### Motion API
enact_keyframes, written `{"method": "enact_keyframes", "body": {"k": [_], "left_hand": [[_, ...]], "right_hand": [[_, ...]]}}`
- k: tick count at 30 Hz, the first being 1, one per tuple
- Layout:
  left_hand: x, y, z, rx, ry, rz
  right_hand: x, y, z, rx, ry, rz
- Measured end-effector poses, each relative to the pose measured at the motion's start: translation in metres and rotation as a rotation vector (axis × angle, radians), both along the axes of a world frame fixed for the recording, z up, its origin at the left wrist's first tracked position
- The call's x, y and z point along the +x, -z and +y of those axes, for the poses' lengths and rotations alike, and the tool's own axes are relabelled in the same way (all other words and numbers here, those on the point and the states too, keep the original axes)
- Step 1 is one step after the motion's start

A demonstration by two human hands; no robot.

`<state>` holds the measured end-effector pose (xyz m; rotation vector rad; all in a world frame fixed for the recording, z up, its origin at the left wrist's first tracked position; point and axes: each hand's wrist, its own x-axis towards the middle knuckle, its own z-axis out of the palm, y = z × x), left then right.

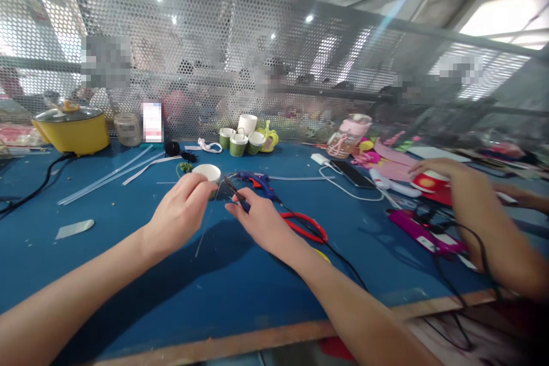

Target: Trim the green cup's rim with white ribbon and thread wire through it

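My left hand (182, 211) is closed in a pinch on a thin wire (205, 234), which slants down toward the blue tabletop. Close beside it, my right hand (263, 220) grips dark pliers (235, 190), their jaws pointing up and left toward the wire near my left fingertips. Just behind my left fingers stands a small white cup (207, 172), its lower part mostly hidden. A blue glue gun (259, 182) lies behind my right hand. From near my right wrist extends a red loop-shaped handle (306, 226); what it belongs to is hidden.
Several small green-and-white pots (239, 144) stand at the back by the perforated screen. Clear strips (111, 176) and a yellow pot (77, 131) are left. A phone (352, 174), a purple power strip (424, 233) and another person's arm (480, 211) are right.
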<state>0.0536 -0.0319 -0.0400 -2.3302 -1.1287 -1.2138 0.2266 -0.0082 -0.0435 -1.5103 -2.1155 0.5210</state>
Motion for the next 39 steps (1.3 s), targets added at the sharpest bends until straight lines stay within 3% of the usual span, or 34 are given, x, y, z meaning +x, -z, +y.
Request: {"method": "enact_keyframes", "body": {"k": [2, 5, 8, 10, 13, 17, 19, 20, 22, 24, 26, 28, 30, 32, 35, 37, 39], "left_hand": [[-0.004, -0.001, 0.005, 0.142, -0.019, 0.106], [-0.006, -0.001, 0.011, 0.215, 0.005, 0.187], [-0.006, 0.000, 0.012, 0.215, 0.044, 0.156], [-0.003, 0.002, 0.011, 0.120, 0.058, 0.018], [0.003, 0.004, 0.010, -0.326, 0.119, -0.491], [0.011, 0.004, 0.011, -1.150, 0.425, -1.286], [0.013, 0.003, 0.010, -1.290, 0.505, -1.410], [0.013, 0.003, 0.009, -1.290, 0.476, -1.371], [0.012, 0.004, 0.006, -1.175, 0.329, -1.094], [0.008, 0.005, 0.002, -0.872, 0.162, -0.667], [0.003, 0.006, 0.001, -0.448, 0.048, -0.276], [-0.001, 0.005, 0.003, -0.086, -0.021, -0.019], [-0.004, 0.004, 0.006, 0.117, -0.046, 0.133], [-0.006, 0.001, 0.010, 0.189, -0.029, 0.205], [-0.006, -0.001, 0.012, 0.154, 0.029, 0.162], [-0.004, -0.001, 0.011, 0.029, 0.051, -0.010], [0.000, 0.000, 0.010, -0.238, 0.078, -0.339]], "right_hand": [[-0.002, 0.000, -0.002, 0.001, -0.012, -0.008], [-0.004, -0.001, -0.006, 0.020, -0.044, -0.003], [-0.005, -0.001, -0.008, 0.014, -0.054, -0.016], [-0.006, -0.002, -0.009, 0.015, -0.048, -0.029], [-0.007, -0.001, -0.009, 0.029, -0.040, -0.033], [-0.007, 0.000, -0.008, 0.044, -0.044, -0.010], [-0.006, 0.001, -0.006, 0.039, -0.049, 0.003], [-0.005, 0.001, -0.006, 0.031, -0.047, 0.008], [-0.002, 0.000, -0.004, 0.016, -0.045, 0.015], [0.001, -0.001, -0.002, 0.012, -0.034, 0.024], [0.002, -0.003, -0.001, 0.007, -0.021, 0.031], [0.002, -0.003, -0.002, -0.010, -0.013, 0.033], [0.000, -0.003, -0.004, -0.021, -0.026, 0.024], [-0.003, -0.003, -0.007, -0.016, -0.044, 0.005], [-0.005, -0.002, -0.009, -0.008, -0.048, -0.026], [-0.005, -0.002, -0.010, -0.007, -0.039, -0.033], [-0.005, -0.002, -0.009, 0.002, -0.041, -0.026]]}}
